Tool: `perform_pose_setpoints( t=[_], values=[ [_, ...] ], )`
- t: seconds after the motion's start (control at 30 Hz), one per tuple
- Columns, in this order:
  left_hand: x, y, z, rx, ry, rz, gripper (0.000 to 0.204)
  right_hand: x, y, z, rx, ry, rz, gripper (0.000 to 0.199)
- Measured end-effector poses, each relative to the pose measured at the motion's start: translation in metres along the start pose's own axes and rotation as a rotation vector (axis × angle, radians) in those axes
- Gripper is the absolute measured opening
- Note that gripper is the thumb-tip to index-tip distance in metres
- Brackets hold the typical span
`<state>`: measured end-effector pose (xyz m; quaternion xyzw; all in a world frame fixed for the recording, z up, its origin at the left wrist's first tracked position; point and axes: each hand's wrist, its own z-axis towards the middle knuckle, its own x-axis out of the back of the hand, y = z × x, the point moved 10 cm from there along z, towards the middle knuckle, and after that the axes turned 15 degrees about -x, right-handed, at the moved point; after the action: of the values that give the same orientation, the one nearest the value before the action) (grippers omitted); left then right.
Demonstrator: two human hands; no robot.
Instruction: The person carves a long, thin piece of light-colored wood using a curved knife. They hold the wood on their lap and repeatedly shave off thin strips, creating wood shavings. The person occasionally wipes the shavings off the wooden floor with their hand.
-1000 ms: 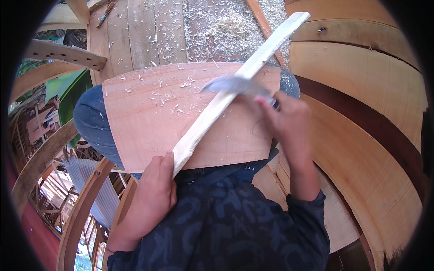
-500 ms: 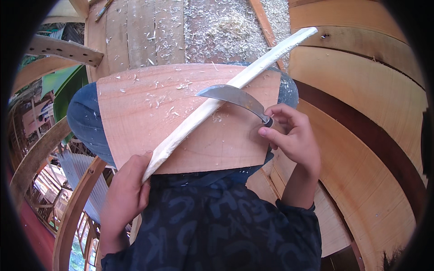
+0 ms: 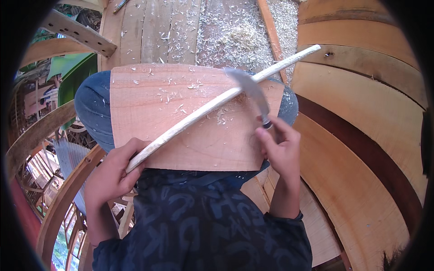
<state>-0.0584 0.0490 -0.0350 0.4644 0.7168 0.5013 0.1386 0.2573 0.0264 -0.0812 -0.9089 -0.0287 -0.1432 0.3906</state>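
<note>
A flat wooden board (image 3: 149, 113) lies across my lap, dusted with small shavings. A long pale stick (image 3: 212, 105) rests slantwise on it, from near left to far right. My left hand (image 3: 113, 174) grips the stick's near end at the board's front edge. My right hand (image 3: 278, 147) holds a curved knife (image 3: 251, 90) by its handle. The blade crosses the stick near the board's far right part and touches it.
Plank flooring (image 3: 149, 31) lies beyond the board, with a heap of wood shavings (image 3: 235, 36). Wide curved wooden planks (image 3: 361, 113) rise on the right. Curved wooden frames and a bolted beam (image 3: 77, 31) stand at the left.
The knife has slid away from me along the stick toward its far end. My left hand has drawn the stick's near end closer and lower.
</note>
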Motion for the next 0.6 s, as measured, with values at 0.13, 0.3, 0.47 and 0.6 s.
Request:
perform_pose_setpoints(
  t=[0.13,0.3,0.47,0.6],
  values=[
    [0.002,0.006,0.002,0.016,-0.003,-0.009,0.041,0.032,0.005,0.011,-0.151,0.179,0.105,0.031],
    [0.011,0.023,0.003,-0.051,0.188,0.3,0.044,-0.023,-0.01,-0.002,0.179,-0.048,0.012,0.024],
    [0.014,0.03,-0.004,0.05,0.301,0.492,0.042,0.013,-0.02,0.012,0.183,0.125,-0.013,0.02],
    [0.013,0.023,-0.002,0.17,0.23,0.555,0.049,-0.001,-0.037,-0.001,0.211,0.03,-0.29,0.019]
  ],
)
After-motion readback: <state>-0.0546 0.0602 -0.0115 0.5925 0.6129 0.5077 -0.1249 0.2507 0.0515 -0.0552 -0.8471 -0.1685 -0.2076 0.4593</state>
